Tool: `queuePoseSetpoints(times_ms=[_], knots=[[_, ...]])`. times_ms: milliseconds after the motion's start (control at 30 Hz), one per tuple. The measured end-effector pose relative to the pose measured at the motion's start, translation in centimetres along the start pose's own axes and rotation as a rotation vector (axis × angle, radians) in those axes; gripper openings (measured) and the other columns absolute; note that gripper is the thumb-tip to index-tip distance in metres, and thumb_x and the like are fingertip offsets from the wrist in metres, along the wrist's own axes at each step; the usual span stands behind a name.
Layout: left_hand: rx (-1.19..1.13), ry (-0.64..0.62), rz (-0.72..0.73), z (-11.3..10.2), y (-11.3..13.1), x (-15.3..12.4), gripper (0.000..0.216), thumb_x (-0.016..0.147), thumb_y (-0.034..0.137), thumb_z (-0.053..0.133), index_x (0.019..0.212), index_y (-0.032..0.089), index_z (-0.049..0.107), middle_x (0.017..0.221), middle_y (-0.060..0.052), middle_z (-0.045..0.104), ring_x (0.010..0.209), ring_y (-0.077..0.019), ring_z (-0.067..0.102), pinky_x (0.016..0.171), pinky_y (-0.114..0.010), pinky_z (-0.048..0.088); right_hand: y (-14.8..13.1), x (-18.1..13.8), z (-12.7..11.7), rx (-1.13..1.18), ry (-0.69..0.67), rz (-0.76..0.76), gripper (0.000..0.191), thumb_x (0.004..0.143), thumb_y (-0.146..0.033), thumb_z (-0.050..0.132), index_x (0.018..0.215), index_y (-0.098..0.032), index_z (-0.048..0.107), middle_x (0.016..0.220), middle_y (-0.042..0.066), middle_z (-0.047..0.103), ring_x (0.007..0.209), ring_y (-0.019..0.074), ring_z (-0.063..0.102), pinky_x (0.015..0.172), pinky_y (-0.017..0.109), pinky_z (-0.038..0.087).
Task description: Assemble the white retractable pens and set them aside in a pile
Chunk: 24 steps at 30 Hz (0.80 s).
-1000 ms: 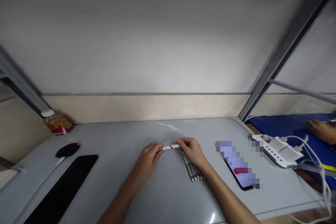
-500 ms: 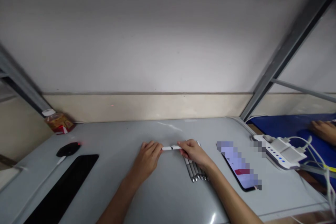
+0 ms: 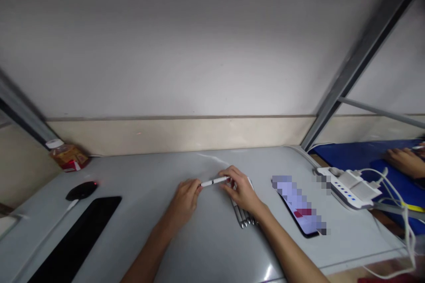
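Beside the silver metal pens [image 3: 244, 217], left hand [image 3: 184, 199] and right hand [image 3: 241, 188] pinch a slim white plastic pen [image 3: 214, 181] by its ends; its joint seems to want an even, in-line twist.

I hold a white pen [image 3: 214, 181] between my left hand [image 3: 184, 198] and right hand [image 3: 239, 189] above the grey table [image 3: 149, 177]. More pens [image 3: 244, 216] lie under my right wrist, a phone [image 3: 299, 208] just beside.

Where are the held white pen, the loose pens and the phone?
white pen [image 3: 214, 181], head view, mid-barrel by the black band
loose pens [image 3: 245, 220], head view, their silver tip ends
phone [image 3: 300, 210], head view, middle of its screen
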<state>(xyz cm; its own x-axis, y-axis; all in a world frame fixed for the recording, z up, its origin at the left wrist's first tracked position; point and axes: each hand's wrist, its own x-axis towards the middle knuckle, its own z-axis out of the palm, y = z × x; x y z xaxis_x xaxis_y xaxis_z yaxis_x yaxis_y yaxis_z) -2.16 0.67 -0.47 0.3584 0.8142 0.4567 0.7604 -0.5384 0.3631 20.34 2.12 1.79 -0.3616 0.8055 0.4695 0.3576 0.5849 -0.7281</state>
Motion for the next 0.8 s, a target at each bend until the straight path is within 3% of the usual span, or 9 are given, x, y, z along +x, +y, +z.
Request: queuePoseSetpoints(times_ms=[133, 200, 300, 467, 567, 633, 800], knots=[[0.055, -0.027, -0.002, -0.20, 0.05, 0.09, 0.024, 0.097, 0.028, 0.033, 0.088, 0.020, 0.054, 0.081, -0.001, 0.061, 0.080, -0.0168, 0.055, 0.076, -0.032, 0.039, 0.42, -0.05, 0.29, -0.040, -0.054, 0.142, 0.024, 0.092, -0.035, 0.050, 0.096, -0.019, 0.068, 0.069, 0.001, 0.061, 0.061, 0.0132, 0.052, 0.059, 0.024, 0.037], [0.083, -0.042, 0.001, -0.45, 0.24, 0.09, 0.024, 0.097, 0.028, 0.034, 0.090, 0.021, 0.055, 0.083, -0.002, 0.061, 0.082, -0.0174, 0.055, 0.076, -0.032, 0.038, 0.34, -0.02, 0.31, -0.016, -0.037, 0.116, 0.023, 0.093, -0.030, 0.048, 0.093, -0.019, 0.068, 0.079, 0.003, 0.065, 0.069, 0.0141, 0.056, 0.062, 0.024, 0.039], [0.112, -0.050, 0.001, -0.75, 0.48, 0.10, 0.023, 0.097, 0.028, 0.034, 0.092, 0.021, 0.056, 0.086, -0.002, 0.062, 0.083, -0.0179, 0.055, 0.075, -0.032, 0.037, 0.24, 0.05, 0.21, 0.049, 0.023, 0.110, 0.023, 0.086, -0.031, 0.059, 0.105, -0.020, 0.064, 0.093, 0.005, 0.065, 0.078, 0.0155, 0.057, 0.065, 0.024, 0.041], [0.108, -0.056, 0.013, -0.70, 0.30, 0.07, 0.022, 0.098, 0.026, 0.034, 0.096, 0.021, 0.056, 0.088, -0.002, 0.063, 0.085, -0.0179, 0.055, 0.075, -0.032, 0.036, 0.50, 0.09, -0.05, 0.004, -0.051, 0.234, 0.034, 0.094, -0.035, 0.043, 0.076, -0.017, 0.066, 0.063, 0.001, 0.058, 0.057, 0.0120, 0.048, 0.059, 0.024, 0.037], [0.079, -0.062, -0.009, -0.48, -0.01, 0.00, 0.021, 0.098, 0.027, 0.035, 0.099, 0.021, 0.055, 0.089, -0.002, 0.063, 0.086, -0.0177, 0.056, 0.076, -0.032, 0.035, 0.63, 0.09, -0.09, 0.074, 0.018, 0.161, 0.016, 0.086, -0.030, 0.056, 0.091, -0.019, 0.066, 0.087, 0.004, 0.065, 0.076, 0.0147, 0.057, 0.065, 0.024, 0.040], [0.060, -0.063, -0.021, -0.32, -0.16, -0.05, 0.020, 0.098, 0.028, 0.036, 0.098, 0.021, 0.054, 0.088, -0.002, 0.063, 0.085, -0.0173, 0.057, 0.076, -0.032, 0.035, 0.69, 0.06, -0.05, 0.104, 0.051, 0.157, 0.023, 0.083, -0.030, 0.061, 0.103, -0.020, 0.065, 0.095, 0.004, 0.066, 0.083, 0.0155, 0.058, 0.067, 0.024, 0.042], [0.059, -0.080, -0.024, -0.09, -0.26, -0.12, 0.021, 0.098, 0.028, 0.035, 0.096, 0.021, 0.055, 0.086, -0.001, 0.063, 0.084, -0.0172, 0.056, 0.076, -0.032, 0.034, 0.62, 0.03, -0.05, 0.038, -0.047, 0.243, 0.025, 0.091, -0.033, 0.050, 0.088, -0.018, 0.069, 0.071, 0.001, 0.064, 0.062, 0.0124, 0.053, 0.058, 0.023, 0.037]])
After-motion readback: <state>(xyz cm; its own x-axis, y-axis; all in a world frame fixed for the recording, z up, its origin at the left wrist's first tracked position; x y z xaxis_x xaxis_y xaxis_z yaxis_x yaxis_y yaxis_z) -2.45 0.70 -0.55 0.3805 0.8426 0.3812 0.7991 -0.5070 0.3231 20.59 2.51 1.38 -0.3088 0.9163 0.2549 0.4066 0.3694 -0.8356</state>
